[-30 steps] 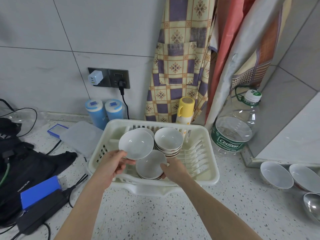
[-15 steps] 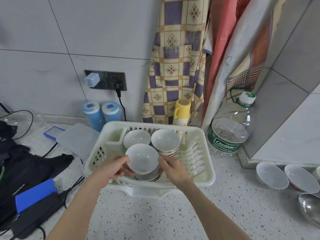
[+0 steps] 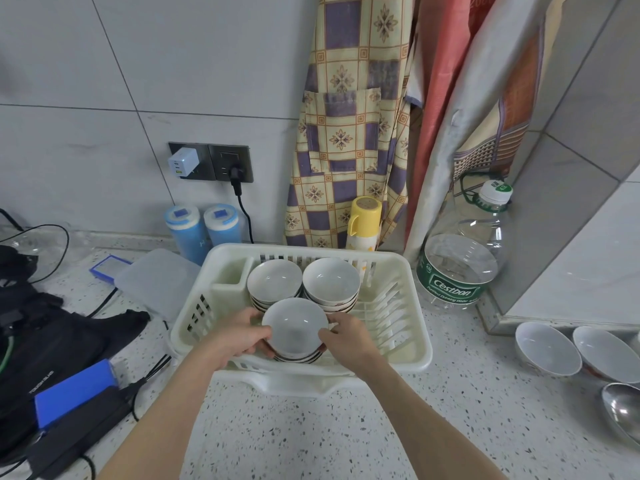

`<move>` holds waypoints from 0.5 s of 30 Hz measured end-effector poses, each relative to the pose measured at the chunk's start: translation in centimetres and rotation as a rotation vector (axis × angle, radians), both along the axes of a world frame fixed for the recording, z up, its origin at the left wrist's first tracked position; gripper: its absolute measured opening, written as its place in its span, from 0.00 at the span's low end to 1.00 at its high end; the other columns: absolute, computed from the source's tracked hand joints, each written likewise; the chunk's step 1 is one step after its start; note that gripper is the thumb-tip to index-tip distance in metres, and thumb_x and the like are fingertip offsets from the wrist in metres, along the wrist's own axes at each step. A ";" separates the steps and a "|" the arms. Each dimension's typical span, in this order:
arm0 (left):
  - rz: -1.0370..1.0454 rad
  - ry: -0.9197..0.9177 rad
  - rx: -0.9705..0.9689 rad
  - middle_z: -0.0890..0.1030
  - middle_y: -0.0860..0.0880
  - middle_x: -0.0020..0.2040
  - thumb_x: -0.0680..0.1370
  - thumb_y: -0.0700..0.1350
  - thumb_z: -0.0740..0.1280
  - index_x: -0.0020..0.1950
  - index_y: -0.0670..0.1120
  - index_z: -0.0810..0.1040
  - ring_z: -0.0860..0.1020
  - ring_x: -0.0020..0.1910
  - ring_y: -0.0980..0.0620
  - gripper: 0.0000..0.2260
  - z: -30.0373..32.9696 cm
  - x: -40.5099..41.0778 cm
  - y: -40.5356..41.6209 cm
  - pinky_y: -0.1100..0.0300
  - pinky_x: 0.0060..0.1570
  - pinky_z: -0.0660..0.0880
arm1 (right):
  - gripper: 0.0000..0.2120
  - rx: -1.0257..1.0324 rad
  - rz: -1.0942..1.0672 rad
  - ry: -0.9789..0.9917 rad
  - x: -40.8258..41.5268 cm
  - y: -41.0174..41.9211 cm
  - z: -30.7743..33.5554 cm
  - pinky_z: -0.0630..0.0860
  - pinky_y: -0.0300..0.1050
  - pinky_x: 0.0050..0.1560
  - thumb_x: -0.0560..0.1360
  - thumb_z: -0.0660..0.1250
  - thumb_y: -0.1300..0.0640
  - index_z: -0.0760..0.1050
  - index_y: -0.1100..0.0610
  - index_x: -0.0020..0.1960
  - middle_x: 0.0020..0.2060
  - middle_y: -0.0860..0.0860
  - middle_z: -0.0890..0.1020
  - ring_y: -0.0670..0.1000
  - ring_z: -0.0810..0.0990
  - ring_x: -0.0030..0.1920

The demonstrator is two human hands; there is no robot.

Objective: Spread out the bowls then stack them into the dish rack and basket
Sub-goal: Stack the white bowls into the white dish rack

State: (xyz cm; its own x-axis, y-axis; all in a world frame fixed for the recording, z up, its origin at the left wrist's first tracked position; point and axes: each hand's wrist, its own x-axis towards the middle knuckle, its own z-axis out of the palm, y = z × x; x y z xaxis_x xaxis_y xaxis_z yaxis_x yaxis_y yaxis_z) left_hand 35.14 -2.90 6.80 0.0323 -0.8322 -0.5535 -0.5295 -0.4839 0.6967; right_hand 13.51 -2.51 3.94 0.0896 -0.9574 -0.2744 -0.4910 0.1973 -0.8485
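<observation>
A cream plastic dish rack (image 3: 408,355) stands on the speckled counter and holds three stacks of white bowls. The front stack (image 3: 296,329) sits between my hands: my left hand (image 3: 239,336) grips its left side and my right hand (image 3: 346,337) grips its right side. Behind it stand a back left stack (image 3: 273,280) and a back right stack (image 3: 330,282). Two more white bowls (image 3: 547,348) (image 3: 604,351) rest on the counter at the far right.
A large water bottle (image 3: 460,268) stands right of the rack, with a yellow flask (image 3: 363,220) and two blue containers (image 3: 202,230) behind it. A metal ladle (image 3: 621,410) lies at the right edge. A clear lid (image 3: 156,278), black bag, cables and blue box (image 3: 69,393) fill the left.
My left hand carried a single bowl from above the back left of the rack down onto the front stack. Both hands now hold that stack's sides.
</observation>
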 end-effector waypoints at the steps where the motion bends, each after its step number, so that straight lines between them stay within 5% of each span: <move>1: 0.014 -0.014 -0.004 0.87 0.46 0.36 0.75 0.40 0.67 0.61 0.51 0.69 0.62 0.19 0.57 0.17 -0.2 0.0 0.0 0.66 0.20 0.58 | 0.13 0.002 -0.001 0.010 0.0 0.0 -0.1 0.65 0.39 0.27 0.71 0.63 0.57 0.80 0.53 0.53 0.39 0.60 0.85 0.42 0.65 0.20; 7: 0.041 -0.067 -0.027 0.86 0.47 0.34 0.74 0.38 0.69 0.67 0.48 0.67 0.84 0.31 0.54 0.23 -0.9 -0.3 -0.2 0.64 0.24 0.66 | 0.15 0.030 0.005 0.032 0.1 -0.3 -0.5 0.71 0.41 0.29 0.69 0.63 0.56 0.80 0.53 0.54 0.33 0.51 0.86 0.40 0.70 0.20; 15: 0.020 -0.146 -0.030 0.84 0.55 0.28 0.74 0.39 0.69 0.62 0.51 0.69 0.83 0.28 0.58 0.19 -1.2 -0.9 -0.4 0.63 0.27 0.69 | 0.22 0.022 0.029 0.074 0.1 -0.3 -0.7 0.72 0.40 0.31 0.71 0.63 0.54 0.68 0.48 0.65 0.33 0.48 0.85 0.38 0.74 0.22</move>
State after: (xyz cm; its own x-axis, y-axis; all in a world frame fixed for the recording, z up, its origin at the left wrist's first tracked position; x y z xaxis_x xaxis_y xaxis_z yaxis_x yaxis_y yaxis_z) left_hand 34.25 -3.35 5.59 0.1277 -0.8464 -0.5169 -0.6165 -0.4760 0.6271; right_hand 13.62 -2.85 3.21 0.0960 -0.9483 -0.3024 -0.5579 0.2003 -0.8054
